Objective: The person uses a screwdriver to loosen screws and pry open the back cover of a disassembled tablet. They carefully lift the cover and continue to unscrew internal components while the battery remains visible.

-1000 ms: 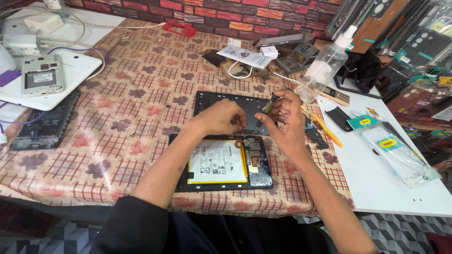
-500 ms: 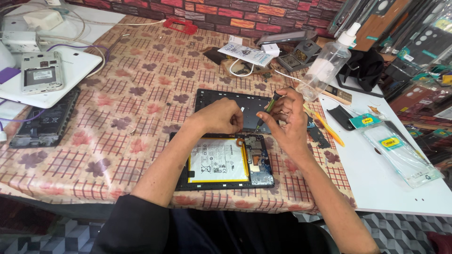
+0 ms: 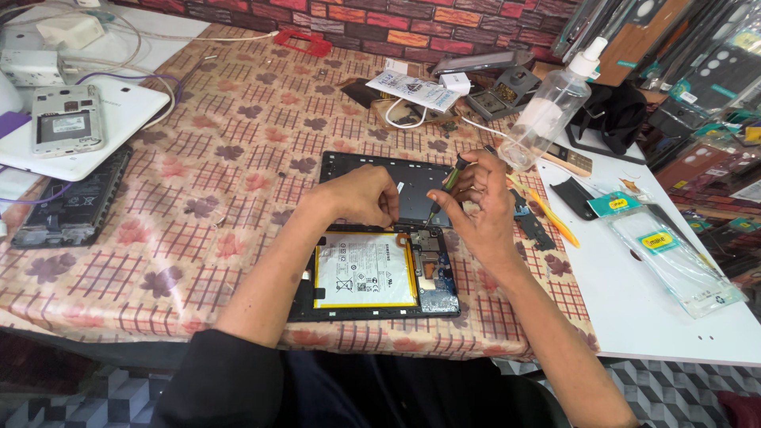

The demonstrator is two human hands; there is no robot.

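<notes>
Far left: I see opened phone lying on white tablet, black panel just beside it on checked tablecloth. Centre: opened tablet flat near table edge, white battery exposed inside. My left hand curled, fingertips pressed on tablet's top edge. My right hand pinching screwdriver, tip down at circuit board corner. Black back cover behind hands. Right: clear spray bottle, packaged parts on white board.
</notes>
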